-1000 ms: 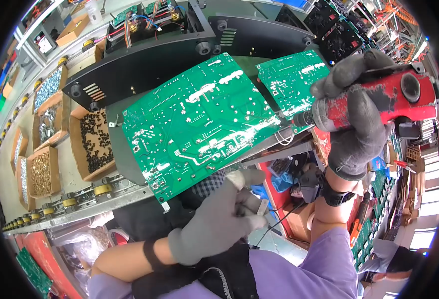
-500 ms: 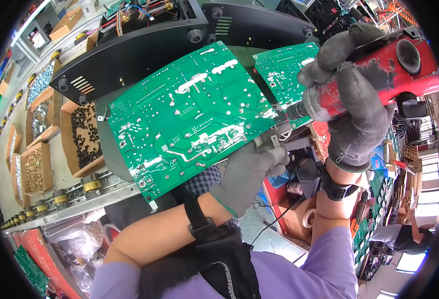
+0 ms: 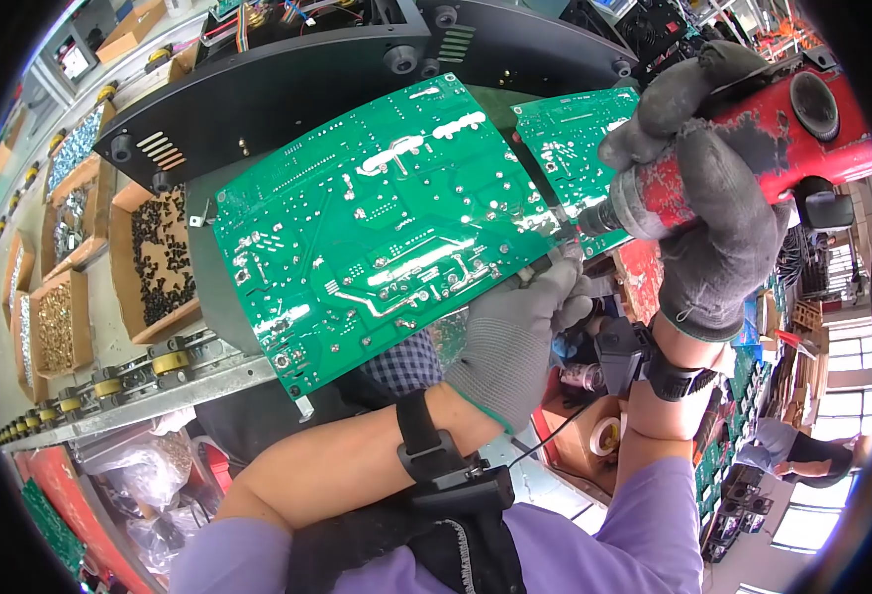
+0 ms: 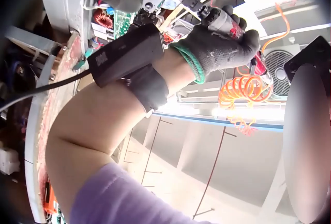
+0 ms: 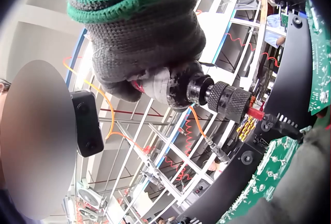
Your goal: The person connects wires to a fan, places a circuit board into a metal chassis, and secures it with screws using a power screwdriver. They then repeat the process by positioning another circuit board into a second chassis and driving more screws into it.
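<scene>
Large green printed circuit board [image 3: 387,228], solder side up, lies on the grey worktop [image 3: 214,282], its near edge at the roller rail [image 3: 174,394]. We judge it faces this way to give hands and tool open access to that edge. A bright metal tab [image 3: 303,407] juts from its near left corner.

Left hand [image 3: 515,346], gloved, is at the near edge towards the right corner. Thumb and fingers are drawn together with hardly any gap, apparently pinching a small metal bracket [image 3: 539,264] at the board; the fingertips partly hide it. We take the low, close hold as a way to steady the piece while keeping the palm below the tool.

Right hand [image 3: 713,188], also gloved, wraps the worn red power driver [image 3: 807,148], fingers curled well round the barrel. Driver lies aslant, nose towards the left fingertips; gripping far forward probably gives finer aim. In the right wrist view we note a knurled black chuck [image 5: 227,101] with a red piece [image 5: 254,113] ahead of it.

Beside the large board, on its right, sits a smaller green board [image 3: 580,139]. Behind both stand black slotted metal panels [image 3: 258,129]. To the left, cardboard bins keep small parts sorted: black screws in one [image 3: 172,324], brass-coloured pieces in another [image 3: 82,322], likely within reach by design. A coiled orange hose [image 4: 243,92] hangs beyond; we cannot tell whether it feeds the driver.
</scene>
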A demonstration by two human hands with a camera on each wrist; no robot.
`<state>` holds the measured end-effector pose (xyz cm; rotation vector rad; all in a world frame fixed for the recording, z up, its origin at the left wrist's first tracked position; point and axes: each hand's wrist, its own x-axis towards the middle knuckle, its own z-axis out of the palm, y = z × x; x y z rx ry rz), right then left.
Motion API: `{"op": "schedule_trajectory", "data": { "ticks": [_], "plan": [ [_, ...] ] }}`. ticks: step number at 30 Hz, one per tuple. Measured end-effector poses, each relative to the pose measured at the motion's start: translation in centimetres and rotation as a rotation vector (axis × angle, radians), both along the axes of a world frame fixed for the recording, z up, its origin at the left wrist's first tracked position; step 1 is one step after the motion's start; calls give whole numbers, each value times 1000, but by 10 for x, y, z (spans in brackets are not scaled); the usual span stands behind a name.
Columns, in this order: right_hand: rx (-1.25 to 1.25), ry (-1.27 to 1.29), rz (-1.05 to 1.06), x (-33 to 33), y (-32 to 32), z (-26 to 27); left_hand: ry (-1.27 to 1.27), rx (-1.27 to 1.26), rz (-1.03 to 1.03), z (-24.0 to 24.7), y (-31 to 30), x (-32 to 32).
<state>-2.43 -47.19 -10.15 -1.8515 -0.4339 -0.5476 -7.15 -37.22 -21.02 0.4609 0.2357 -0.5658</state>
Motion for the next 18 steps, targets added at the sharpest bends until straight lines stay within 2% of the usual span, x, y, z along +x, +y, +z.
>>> {"op": "schedule_trajectory", "data": {
  "ticks": [5, 7, 11, 14, 18],
  "plan": [
    [107, -17, 53, 6, -7, -6, 5, 0, -36, 2, 0, 5],
    [130, -41, 176, 9, -6, -6, -88, -10, -116, -3, 0, 9],
    [129, -25, 264, 7, -6, -3, -48, 28, -132, 1, 0, 5],
    [389, 47, 231, 11, -16, -22, -82, 12, -129, 0, 0, 6],
    [559, 96, 226, 12, -23, -27, -79, -7, -123, -2, -1, 5]
  ]
}}
